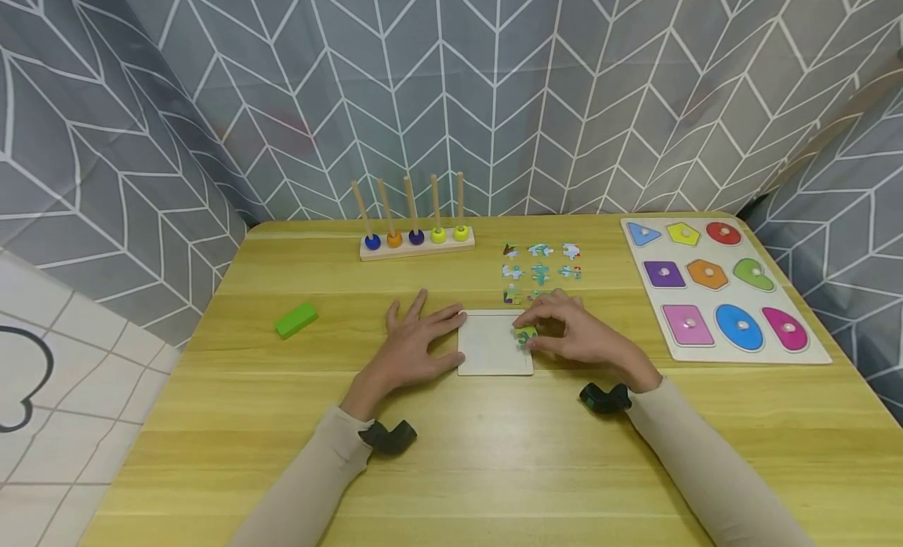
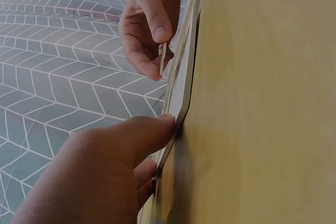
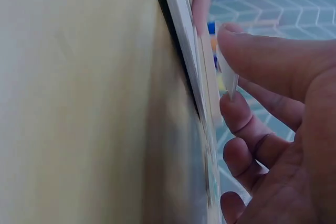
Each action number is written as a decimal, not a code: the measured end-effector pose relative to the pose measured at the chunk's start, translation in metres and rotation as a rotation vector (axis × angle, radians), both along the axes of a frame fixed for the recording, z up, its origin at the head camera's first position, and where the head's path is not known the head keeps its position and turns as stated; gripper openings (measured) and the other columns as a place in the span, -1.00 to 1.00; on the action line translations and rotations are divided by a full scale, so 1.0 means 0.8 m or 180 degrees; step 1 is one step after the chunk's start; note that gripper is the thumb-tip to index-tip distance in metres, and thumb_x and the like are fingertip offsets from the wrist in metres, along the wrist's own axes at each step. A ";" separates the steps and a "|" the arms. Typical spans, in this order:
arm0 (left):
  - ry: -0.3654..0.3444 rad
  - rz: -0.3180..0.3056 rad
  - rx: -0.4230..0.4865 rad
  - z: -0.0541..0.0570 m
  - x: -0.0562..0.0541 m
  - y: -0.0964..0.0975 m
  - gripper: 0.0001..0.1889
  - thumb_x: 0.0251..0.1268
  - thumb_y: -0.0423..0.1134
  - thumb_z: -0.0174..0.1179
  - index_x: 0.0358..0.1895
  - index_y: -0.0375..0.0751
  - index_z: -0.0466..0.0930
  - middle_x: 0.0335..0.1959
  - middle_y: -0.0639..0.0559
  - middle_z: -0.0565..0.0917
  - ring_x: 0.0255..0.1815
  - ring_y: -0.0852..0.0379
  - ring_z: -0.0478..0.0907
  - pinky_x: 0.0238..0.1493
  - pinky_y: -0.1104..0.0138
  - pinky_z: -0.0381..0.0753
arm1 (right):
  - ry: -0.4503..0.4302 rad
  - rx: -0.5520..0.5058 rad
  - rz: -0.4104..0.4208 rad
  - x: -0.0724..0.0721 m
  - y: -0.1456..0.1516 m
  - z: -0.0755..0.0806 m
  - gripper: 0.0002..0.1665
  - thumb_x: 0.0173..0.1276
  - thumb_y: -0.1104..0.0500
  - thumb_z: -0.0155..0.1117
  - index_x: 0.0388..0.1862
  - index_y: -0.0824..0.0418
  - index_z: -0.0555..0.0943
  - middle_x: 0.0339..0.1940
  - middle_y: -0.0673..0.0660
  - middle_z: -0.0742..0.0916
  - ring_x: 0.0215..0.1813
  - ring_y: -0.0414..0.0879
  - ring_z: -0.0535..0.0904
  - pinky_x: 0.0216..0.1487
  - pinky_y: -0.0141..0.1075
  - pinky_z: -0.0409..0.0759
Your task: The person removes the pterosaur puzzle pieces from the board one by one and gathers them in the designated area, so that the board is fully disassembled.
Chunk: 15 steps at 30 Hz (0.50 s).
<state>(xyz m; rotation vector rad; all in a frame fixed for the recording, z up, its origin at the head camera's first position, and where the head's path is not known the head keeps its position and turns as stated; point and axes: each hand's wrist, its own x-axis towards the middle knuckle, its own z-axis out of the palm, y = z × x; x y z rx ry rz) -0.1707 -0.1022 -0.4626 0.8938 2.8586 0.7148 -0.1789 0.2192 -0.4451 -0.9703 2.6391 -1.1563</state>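
Observation:
A jigsaw puzzle piece (image 1: 525, 334), green and yellow on its face, is pinched between thumb and fingers of my right hand (image 1: 582, 331). It is over the right part of a pale square puzzle board (image 1: 490, 347). In the right wrist view the piece (image 3: 229, 74) appears edge-on, tilted, apart from the board. My left hand (image 1: 409, 351) lies at the board's left side with fingers spread. Its thumb (image 2: 160, 129) touches the board's edge in the left wrist view. Loose puzzle pieces (image 1: 540, 273) lie in rows beyond the board; my right hand partly hides the nearest row.
A peg stacker (image 1: 418, 248) with coloured beads stands at the back. On the right lies a shape puzzle board (image 1: 712, 296) with knobbed pieces. A green block (image 1: 296, 320) rests at the left of the wooden table (image 1: 466, 469). A patterned curtain (image 1: 494, 100) hangs behind.

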 end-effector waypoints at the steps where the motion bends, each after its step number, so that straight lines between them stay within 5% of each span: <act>1: 0.0005 -0.0001 0.0005 0.000 0.000 0.000 -0.30 0.34 0.25 0.16 0.52 0.19 0.35 0.59 0.27 0.30 0.71 -0.30 -0.20 0.47 -0.43 -0.42 | -0.0001 -0.0012 -0.0041 -0.002 0.005 0.000 -0.65 0.26 0.16 0.53 0.04 0.01 0.76 -0.08 -0.07 0.74 0.03 -0.12 0.37 0.03 -0.09 0.10; 9: 0.0024 -0.0013 0.0003 0.000 0.000 -0.001 -0.29 0.33 0.25 0.17 0.52 0.18 0.36 0.58 0.25 0.32 0.70 -0.32 -0.18 0.47 -0.44 -0.40 | -0.0002 -0.0049 -0.0528 -0.017 0.050 0.003 -0.66 0.31 0.24 0.46 0.08 0.13 0.73 -0.02 0.11 0.74 0.18 0.07 0.40 0.15 0.04 0.07; 15: 0.0020 -0.0011 0.0012 0.001 0.001 0.000 -0.30 0.33 0.25 0.17 0.52 0.19 0.36 0.58 0.26 0.32 0.70 -0.32 -0.18 0.47 -0.44 -0.40 | 0.0142 0.0019 -0.0957 -0.022 0.073 0.002 -0.65 0.32 0.27 0.45 0.09 0.20 0.72 -0.01 0.19 0.70 0.10 0.04 0.39 0.09 -0.04 0.09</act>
